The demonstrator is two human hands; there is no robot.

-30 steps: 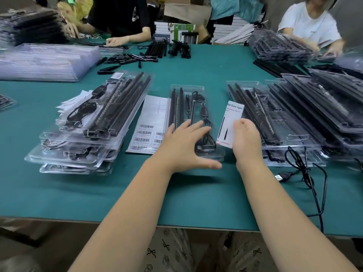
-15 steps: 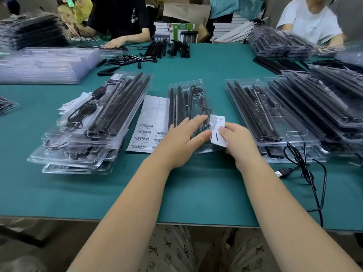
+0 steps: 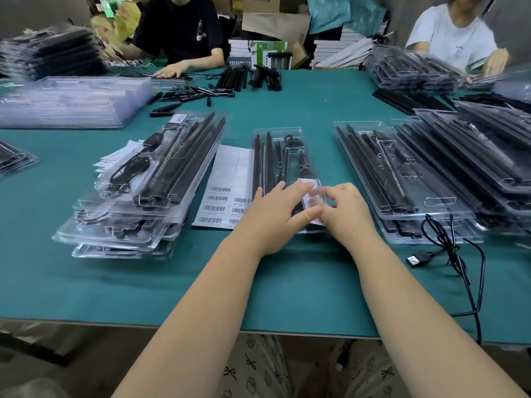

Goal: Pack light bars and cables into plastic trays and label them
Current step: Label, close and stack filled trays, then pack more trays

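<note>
Your two hands meet over the near end of one clear plastic tray (image 3: 283, 156) lying lengthwise on the green table (image 3: 287, 282). Take that tray as the landmark. Your left hand (image 3: 275, 219) rests flat on its near end, fingers straight and slightly spread, thumb reaching toward a small white card (image 3: 309, 201). Your right hand (image 3: 344, 214) has its fingers curled in at the card's right edge, pinching it against the tray; the blur there hides the exact contact. Inside the tray you can count about four black light bars (image 3: 267, 159) side by side, with one coiled black cable (image 3: 301, 162) to their right.

Just left of the tray lies one sheet of barcode labels (image 3: 222, 196), partly tucked under it. Farther left stands one stack of packed trays (image 3: 138, 196), at least three deep. To the right sits another overlapping pile of filled trays (image 3: 416, 173); their number can't be counted. One loose USB cable (image 3: 448, 248) trails near that pile. Two other people work at the table's far side.
</note>
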